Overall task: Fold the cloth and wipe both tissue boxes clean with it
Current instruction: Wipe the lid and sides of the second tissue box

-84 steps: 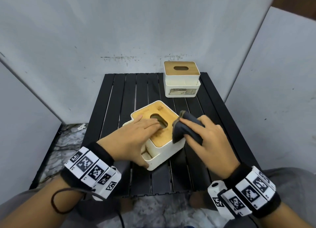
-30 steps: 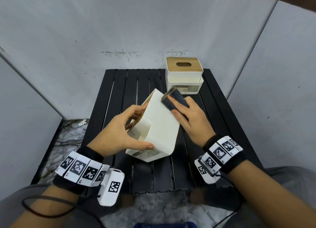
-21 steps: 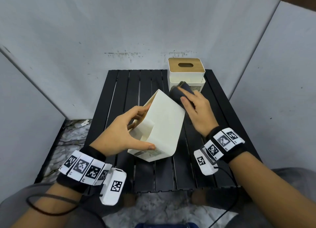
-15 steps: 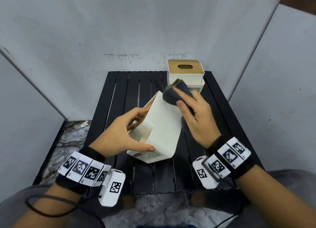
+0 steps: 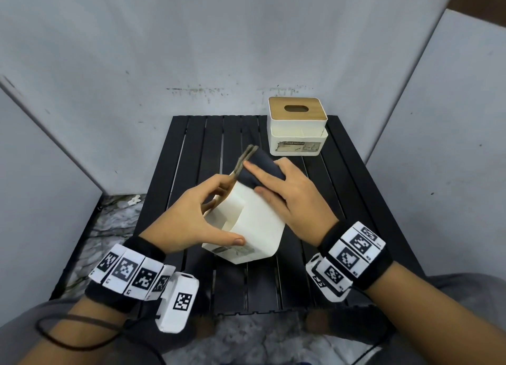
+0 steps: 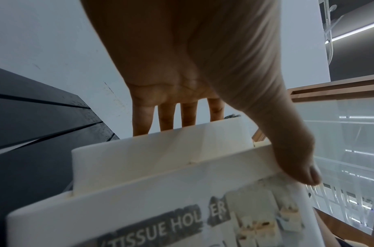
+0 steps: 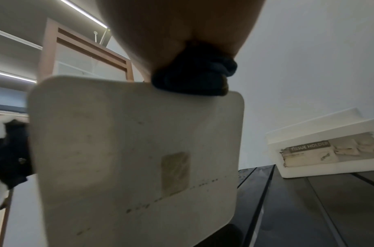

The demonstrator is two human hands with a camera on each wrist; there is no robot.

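Gripping the near tissue box (image 5: 254, 225) by thumb and curled fingers, the left hand (image 5: 189, 222) tilts it with its white underside up. Just right of it, the right hand (image 5: 295, 197) presses the folded dark cloth (image 5: 260, 167) on the box's far edge, fingers seemingly wrapped around it. Beyond both hands, the second tissue box (image 5: 297, 130) stands upright on the black slatted table (image 5: 191, 151).
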